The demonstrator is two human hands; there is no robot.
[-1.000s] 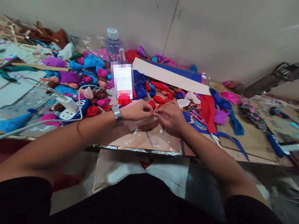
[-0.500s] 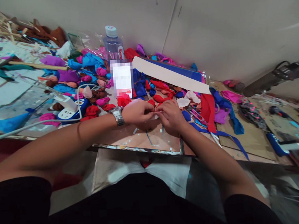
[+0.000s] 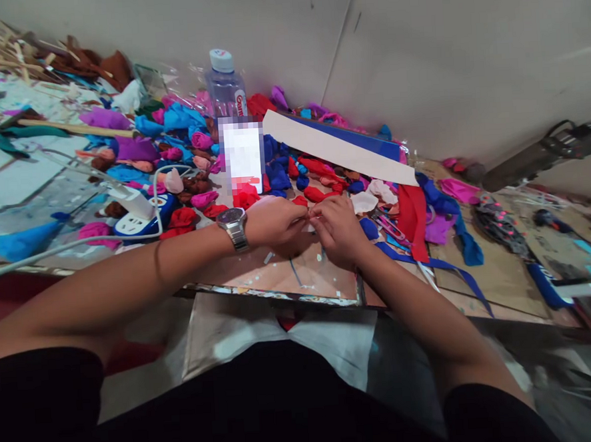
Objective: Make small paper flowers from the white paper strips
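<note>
My left hand (image 3: 277,221), with a metal watch (image 3: 232,227) on its wrist, meets my right hand (image 3: 337,228) above the front of the workbench. The fingertips of both are pinched together and nearly touch. A small pale bit shows between them, mostly hidden by the fingers, so its kind cannot be made out. Just beyond the hands lie red fabric-like pieces (image 3: 320,193) and dark blue bundles (image 3: 276,172). Whitish crumpled pieces (image 3: 364,202) rest close to my right hand, beside a red strip (image 3: 412,222).
A plastic bottle (image 3: 224,85) and a lit phone (image 3: 244,154) stand behind the hands. On the left, a power strip (image 3: 138,224) trails a white cable (image 3: 71,245), with pliers (image 3: 7,142) further off. A long pale strip (image 3: 338,145) lies toward the wall.
My left wrist has turned a little, showing more of the watch face, and its fingers have shifted slightly. The right hand stays almost in place.
</note>
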